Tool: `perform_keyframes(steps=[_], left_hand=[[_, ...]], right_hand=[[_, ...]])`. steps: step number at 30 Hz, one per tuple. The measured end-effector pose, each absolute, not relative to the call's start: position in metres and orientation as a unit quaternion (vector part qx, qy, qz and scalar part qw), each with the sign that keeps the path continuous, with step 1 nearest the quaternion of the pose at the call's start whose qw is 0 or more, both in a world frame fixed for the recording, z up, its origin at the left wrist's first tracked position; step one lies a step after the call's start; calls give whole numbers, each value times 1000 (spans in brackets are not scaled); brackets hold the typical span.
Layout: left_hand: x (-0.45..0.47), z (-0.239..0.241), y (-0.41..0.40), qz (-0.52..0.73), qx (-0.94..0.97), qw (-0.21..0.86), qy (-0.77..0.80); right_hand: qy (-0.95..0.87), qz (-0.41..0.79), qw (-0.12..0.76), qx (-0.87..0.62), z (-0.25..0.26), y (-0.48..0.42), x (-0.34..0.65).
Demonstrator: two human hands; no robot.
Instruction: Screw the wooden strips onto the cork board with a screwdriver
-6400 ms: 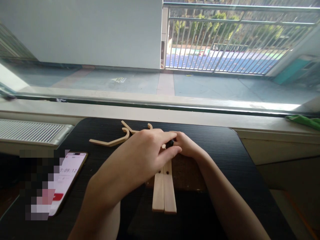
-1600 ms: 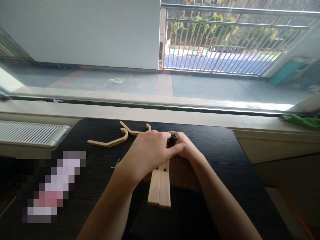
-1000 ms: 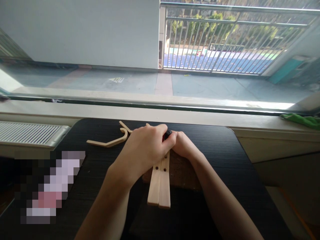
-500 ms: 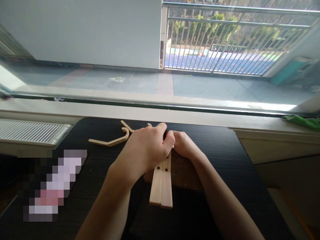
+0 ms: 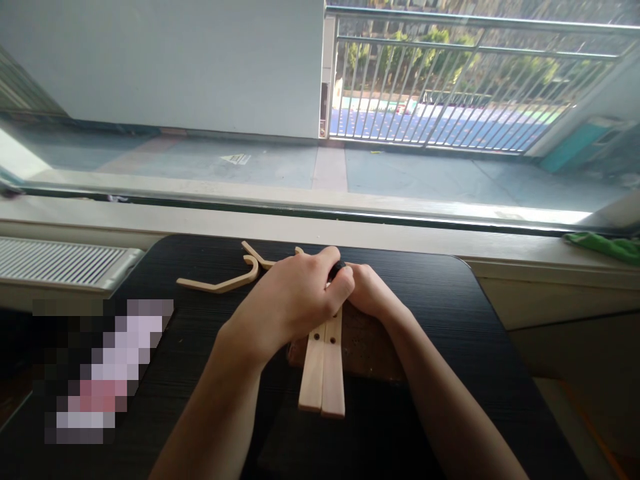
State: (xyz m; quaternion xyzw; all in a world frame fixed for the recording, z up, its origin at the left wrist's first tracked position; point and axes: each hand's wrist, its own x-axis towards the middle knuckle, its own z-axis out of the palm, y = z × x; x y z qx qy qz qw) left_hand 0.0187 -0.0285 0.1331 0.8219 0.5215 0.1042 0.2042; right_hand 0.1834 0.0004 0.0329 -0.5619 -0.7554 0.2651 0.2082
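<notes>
Two pale wooden strips (image 5: 312, 377), straight-edged and laid side by side, occupy the lower centre of the frame; their near ends point to the bottom edge and their far portion is covered by the hands. Dark round marks appear on both, too small to confirm as holes or screw heads. A flat brown block (image 5: 370, 343) with a worn surface shows beside and partly beneath the strips, at centre right. The left hand (image 5: 295, 287) lies over the strips at the centre; its fingers are curled closed, thumb and forefinger gripping a black rounded handle (image 5: 338, 269), of which only the top is visible. The right hand (image 5: 369, 288) is bent in from the right, meeting the left hand at the far part of the strips; its fingers are largely concealed, and how far they are open or what they hold cannot be determined. Up and left of the hands lie a pale bent wooden piece with a hooked end (image 5: 220, 287) and a similar bent piece (image 5: 255, 253), partly hidden by the left hand. All rest on a black wood-grained counter (image 5: 430, 280). At lower left, a slanted object (image 5: 113, 363) is masked by pixelation. A white slatted radiator (image 5: 65, 267) stands at the left edge, a pale windowsill (image 5: 320, 230) crosses mid-frame, and a green cloth (image 5: 605, 247) lies at the right edge. A metal railing (image 5: 425, 93) is visible at upper right.
</notes>
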Motion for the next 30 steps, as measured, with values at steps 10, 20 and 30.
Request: perform_keyframes(steps=[10,20,30], left_hand=[[13,133,-27,178,830,206,487],[14,132,-25,226,843,187,451],[11,135,-28,202,824,258,461]], right_hand=[[-757,279,217,-550,24,2,186],[-748,295,223,-551,22,3,189],[-744,298,210,-560,29,1,186]])
